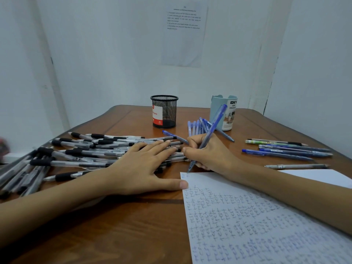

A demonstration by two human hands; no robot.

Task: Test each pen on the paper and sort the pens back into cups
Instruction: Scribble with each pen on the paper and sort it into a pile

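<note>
At the paper's (257, 221) far left corner my right hand (207, 155) pinches the blue pen (207, 138), tip down touching it, barrel leaning away; left hand (144, 166) flat

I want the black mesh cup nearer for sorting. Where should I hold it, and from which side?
Probably round its side wall, coming from the left. The black mesh cup stands upright and cylindrical, with bare table on its left, while loose blue pens lie close to its right. The left hand, flat on the clear pens, is free.
</note>
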